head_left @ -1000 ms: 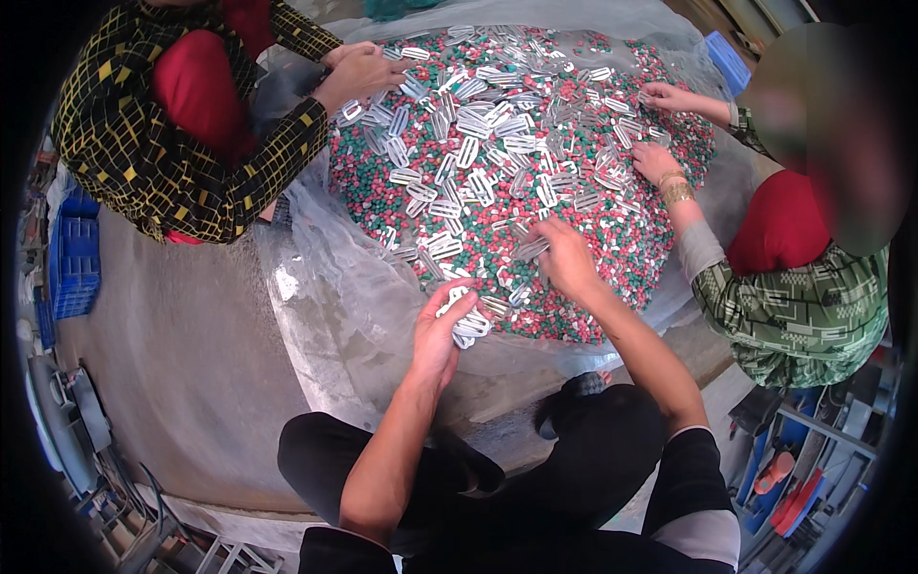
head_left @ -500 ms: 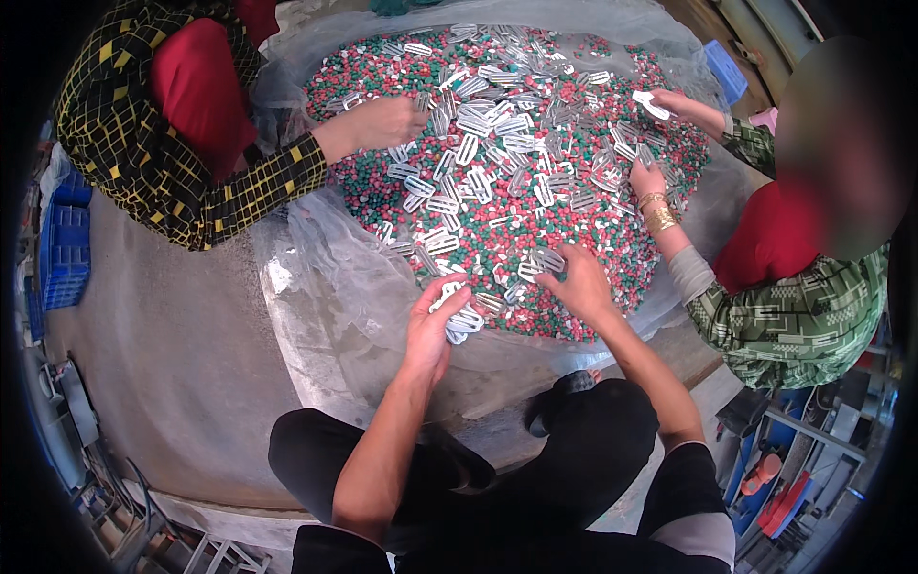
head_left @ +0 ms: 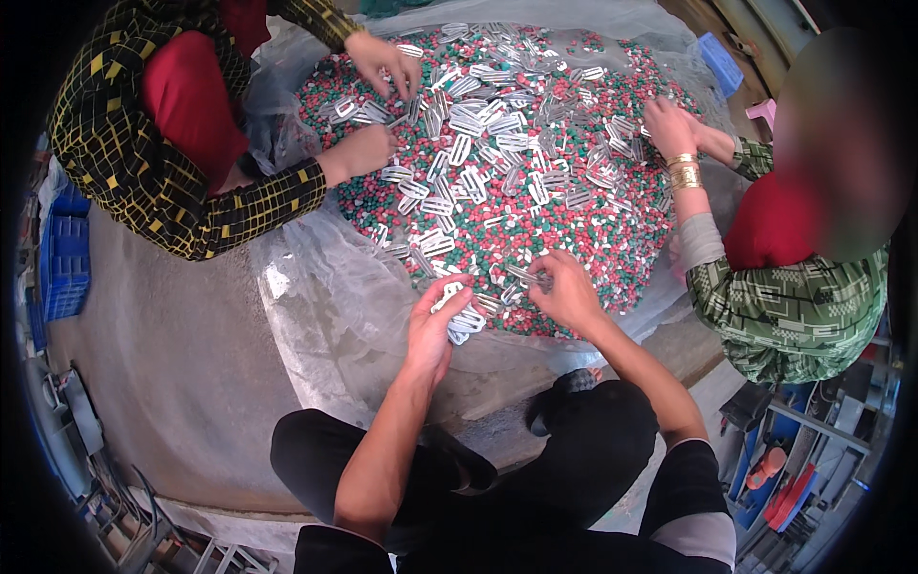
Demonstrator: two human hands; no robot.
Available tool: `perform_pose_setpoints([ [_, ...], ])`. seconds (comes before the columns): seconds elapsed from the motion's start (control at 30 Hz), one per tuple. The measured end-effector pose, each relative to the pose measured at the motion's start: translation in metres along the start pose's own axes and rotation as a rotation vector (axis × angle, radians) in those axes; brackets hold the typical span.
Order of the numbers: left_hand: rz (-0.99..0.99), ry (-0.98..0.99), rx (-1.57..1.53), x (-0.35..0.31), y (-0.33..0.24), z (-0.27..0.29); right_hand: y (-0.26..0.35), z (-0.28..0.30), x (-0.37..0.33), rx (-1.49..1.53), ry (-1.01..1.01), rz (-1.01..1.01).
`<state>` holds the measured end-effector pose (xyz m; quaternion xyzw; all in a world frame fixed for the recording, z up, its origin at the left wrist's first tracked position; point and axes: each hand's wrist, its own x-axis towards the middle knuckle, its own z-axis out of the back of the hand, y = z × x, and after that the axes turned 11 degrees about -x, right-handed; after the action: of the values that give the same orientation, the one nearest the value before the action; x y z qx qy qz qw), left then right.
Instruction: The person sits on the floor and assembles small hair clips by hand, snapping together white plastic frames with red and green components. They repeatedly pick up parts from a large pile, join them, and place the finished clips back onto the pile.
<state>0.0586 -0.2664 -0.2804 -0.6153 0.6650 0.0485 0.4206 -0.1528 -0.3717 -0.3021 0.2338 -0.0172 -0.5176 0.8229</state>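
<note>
Now my left hand [head_left: 432, 320] grips a bunch of white clips [head_left: 463, 319], while my right hand [head_left: 564, 287] pinches another clip [head_left: 521, 274] off the bead pile [head_left: 574, 234].

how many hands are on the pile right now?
6. Wearer's left hand and right hand at the near edge; two hands of the person at left; two hands at right, overlapping.

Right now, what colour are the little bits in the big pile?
Red and green pellets, with white clips mixed in. The head view shows them best.
</note>
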Motion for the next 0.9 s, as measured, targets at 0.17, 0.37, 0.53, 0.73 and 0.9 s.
perform_pose_setpoints([
  [0.17, -0.004, 0.0, -0.007, -0.001, 0.0, -0.002, -0.002, -0.002, -0.009, -0.238, -0.138, 0.274],
  [0.37, -0.012, -0.016, -0.006, -0.003, -0.001, -0.008, -0.024, -0.006, -0.016, -0.269, -0.176, 0.378],
  [0.53, -0.004, 0.014, -0.024, -0.001, 0.001, -0.007, -0.025, 0.003, -0.019, 0.134, -0.11, 0.04],
  [0.73, 0.105, 0.094, -0.059, 0.013, 0.012, -0.012, 0.015, 0.038, -0.014, 0.887, 0.186, -0.236],
  [0.9, 0.151, 0.089, -0.15, 0.03, 0.033, -0.048, 0.031, 0.052, -0.009, 0.419, 0.03, 0.019],
])
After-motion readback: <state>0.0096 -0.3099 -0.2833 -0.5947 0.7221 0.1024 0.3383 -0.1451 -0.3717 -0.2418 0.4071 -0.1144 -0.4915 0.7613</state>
